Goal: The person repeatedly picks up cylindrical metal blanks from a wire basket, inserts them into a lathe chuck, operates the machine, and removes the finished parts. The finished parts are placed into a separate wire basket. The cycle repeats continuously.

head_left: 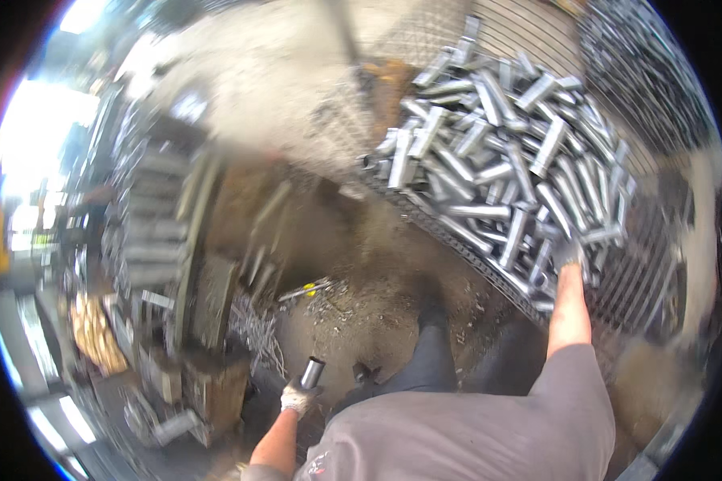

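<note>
My left hand (298,395), in a light work glove, grips a short metal tube (312,372) held low by my side, its open end pointing up. My right hand (568,253), in a dark glove, reaches out into a wire mesh crate (642,276) heaped with several shiny metal tubes (497,156). The fingers lie among the tubes at the near edge of the heap; whether they grip one is hidden. My dark trouser leg and shoe (433,317) stand on the dirty floor between the two hands.
A blurred machine with metal frames and blocks (192,264) stands to the left. Metal shavings and scraps (313,293) litter the dirt floor in front of it. Bright light comes in at the far left. The crate's mesh wall runs along the right.
</note>
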Motion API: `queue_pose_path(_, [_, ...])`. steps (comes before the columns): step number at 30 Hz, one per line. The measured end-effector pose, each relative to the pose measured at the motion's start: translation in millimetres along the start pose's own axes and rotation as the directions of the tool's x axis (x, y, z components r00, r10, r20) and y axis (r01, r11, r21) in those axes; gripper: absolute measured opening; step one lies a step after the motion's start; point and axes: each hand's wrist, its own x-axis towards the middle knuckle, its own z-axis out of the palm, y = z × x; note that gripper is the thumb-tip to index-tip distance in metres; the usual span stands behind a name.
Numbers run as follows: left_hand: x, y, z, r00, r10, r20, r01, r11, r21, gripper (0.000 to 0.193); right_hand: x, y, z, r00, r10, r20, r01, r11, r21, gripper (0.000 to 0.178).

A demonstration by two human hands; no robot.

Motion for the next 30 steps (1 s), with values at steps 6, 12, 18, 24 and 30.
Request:
queue_pose_path(6, [-48,-238,74,0.925,-0.356,-0.134,0.313,0.913,-0.263,0.071,-95,-154,-106,0.926,-0.21,-0.314,0.245,0.967,0.075,0.019])
queue_pose_path(12, [-57,-401,207,0.751,-0.66,-0.018,0.443,0.523,-0.728,0.076,-324,-411,-207,0.775,-0.531,-0.343,0.631,0.608,0.482,0.023])
queue_pose_path(18, [-53,-491,161,0.617,-0.787,-0.003,-0.054,-0.039,-0.998,0.06,-503,-623,-335,0.538,-0.8,-0.267,0.663,0.206,0.72,0.018])
queue_pose_path(24, [-77,-566,-38,0.427,-0.758,-0.493,-0.657,0.114,-0.745,0.041,-589,-821,-445,0.159,-0.747,-0.645,0.871,-0.201,0.447,0.015])
queue_pose_path(30, [-27,-599,-178,0.526,-0.595,-0.607,-0.353,0.497,-0.793,0.046,-674,-1051,-483,-0.061,-0.848,-0.526,0.889,-0.286,0.358,0.034])
